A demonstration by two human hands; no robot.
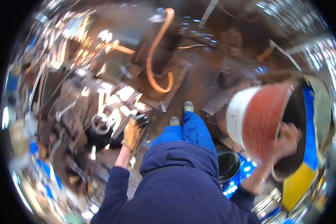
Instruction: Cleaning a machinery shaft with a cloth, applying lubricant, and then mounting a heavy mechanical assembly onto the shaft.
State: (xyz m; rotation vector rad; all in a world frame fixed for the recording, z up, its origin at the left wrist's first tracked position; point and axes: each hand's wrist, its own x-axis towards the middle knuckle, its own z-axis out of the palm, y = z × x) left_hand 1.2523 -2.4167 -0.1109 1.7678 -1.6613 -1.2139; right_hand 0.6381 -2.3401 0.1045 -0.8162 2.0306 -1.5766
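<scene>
The right grip (287,140) is closed on the rim of a large round plastic bucket, white outside and stained red-brown inside (255,121), which is held tilted up at chest height with its mouth turned toward the grip. Just behind the grip a blue and yellow drum (306,164) is seen, and below the bucket a dark round metal pail (227,164) stands on the floor.

The left grip (132,132), covered by a tan work glove with black fingertips, is laid on a cluttered metal worktop (82,108); whether anything is clasped in it cannot be told. Just beside it a shiny metal ring (99,123) is seen. Further out, an orange hose (155,56) is curled across the wet brown floor (198,78).
</scene>
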